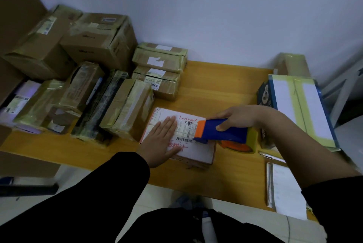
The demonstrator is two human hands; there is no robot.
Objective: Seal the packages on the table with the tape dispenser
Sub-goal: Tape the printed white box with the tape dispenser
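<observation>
Yellow tabletop [216, 85]: left hand [161, 140] flat on the white parcel [198, 152], right hand [235, 117] gripping the tape dispenser [225, 132]. Weak pressure could let the parcel skid, skewing the tape.

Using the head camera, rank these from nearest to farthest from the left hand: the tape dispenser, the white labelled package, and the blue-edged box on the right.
1. white labelled package: directly under the left hand, touching it.
2. tape dispenser: just to the right, over that package's right edge.
3. blue-edged box: far off to the right.
</observation>
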